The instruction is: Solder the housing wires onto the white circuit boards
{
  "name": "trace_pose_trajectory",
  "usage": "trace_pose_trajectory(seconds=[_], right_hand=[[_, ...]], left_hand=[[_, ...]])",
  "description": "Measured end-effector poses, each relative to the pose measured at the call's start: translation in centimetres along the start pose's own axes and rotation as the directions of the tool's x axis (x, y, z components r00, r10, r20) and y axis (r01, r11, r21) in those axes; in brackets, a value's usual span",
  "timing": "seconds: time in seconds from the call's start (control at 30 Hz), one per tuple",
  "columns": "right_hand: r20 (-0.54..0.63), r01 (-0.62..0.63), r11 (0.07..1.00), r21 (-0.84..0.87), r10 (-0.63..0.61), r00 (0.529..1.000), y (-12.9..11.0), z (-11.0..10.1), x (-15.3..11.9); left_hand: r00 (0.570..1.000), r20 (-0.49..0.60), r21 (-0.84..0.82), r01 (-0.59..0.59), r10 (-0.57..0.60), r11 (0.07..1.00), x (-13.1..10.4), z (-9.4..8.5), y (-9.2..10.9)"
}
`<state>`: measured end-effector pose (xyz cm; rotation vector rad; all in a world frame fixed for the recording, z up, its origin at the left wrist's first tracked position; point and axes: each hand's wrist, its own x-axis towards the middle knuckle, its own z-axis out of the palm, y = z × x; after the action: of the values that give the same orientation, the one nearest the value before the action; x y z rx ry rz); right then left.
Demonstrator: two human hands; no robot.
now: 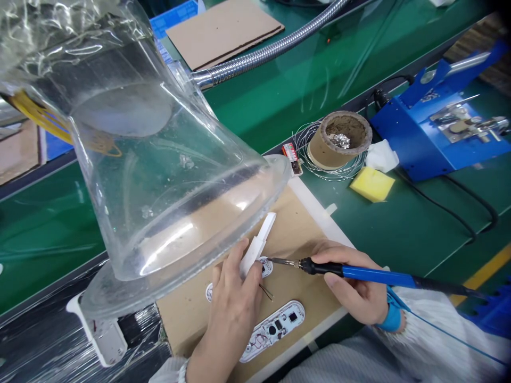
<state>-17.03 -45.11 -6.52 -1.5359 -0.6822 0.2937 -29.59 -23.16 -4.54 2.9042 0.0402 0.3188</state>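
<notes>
In my right hand (pixel 357 298) is a soldering iron (pixel 379 275) with a blue and black handle, its fingers closed round the grip. The iron's metal tip points left and meets, or nearly meets, the end of a small white housing with a circuit board (pixel 266 267). My left hand (pixel 233 308) pinches a long white stepped piece (pixel 258 242) just above that housing, and covers the housing's middle. Thin loose wires (pixel 266 292) stick out beside the left fingers. Nearer to me lies a second long white housing (pixel 275 331) with a board, dark parts and thin wires inside.
A clear fume hood (pixel 167 175) on a flexible metal arm (pixel 275 52) hangs over the left side. Cardboard (pixel 307 234) covers the work spot. Behind are a cardboard tube (pixel 324 151), coiled solder wire (pixel 339 175), a yellow sponge (pixel 373 184) and a blue stand (pixel 415 135).
</notes>
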Motion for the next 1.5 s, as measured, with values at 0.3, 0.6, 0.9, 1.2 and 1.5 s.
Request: trace_pose_trajectory(seconds=[0.3, 0.6, 0.9, 1.2, 1.5], right_hand=[[0.026, 0.035, 0.999, -0.005, -0.035, 0.999, -0.9, 0.2, 1.2], [0.028, 0.028, 1.0, -0.013, -0.028, 0.999, -0.8, 0.2, 1.0], [-0.07, -0.027, 0.996, -0.082, 0.021, 0.997, -0.3, -0.1, -0.2], [-0.133, 0.027, 0.999, 0.035, -0.023, 0.991, -0.8, 0.4, 0.6], [-0.119, 0.021, 1.0, 0.009, -0.02, 0.993, -1.2, 0.7, 1.6]], left_hand=[[1.0, 0.006, 0.008, 0.006, -0.006, 1.0, 0.1, 0.0, 0.1], [1.0, -0.014, 0.015, 0.0, 0.0, 1.0, 0.2, 0.1, 0.1], [1.0, -0.011, 0.014, 0.005, -0.005, 1.0, 0.2, 0.1, 0.2], [0.998, -0.026, -0.03, 0.052, -0.053, 0.998, -0.1, 0.3, -1.0], [0.989, -0.048, -0.059, 0.139, -0.141, 0.989, -0.6, -0.2, -2.7]])
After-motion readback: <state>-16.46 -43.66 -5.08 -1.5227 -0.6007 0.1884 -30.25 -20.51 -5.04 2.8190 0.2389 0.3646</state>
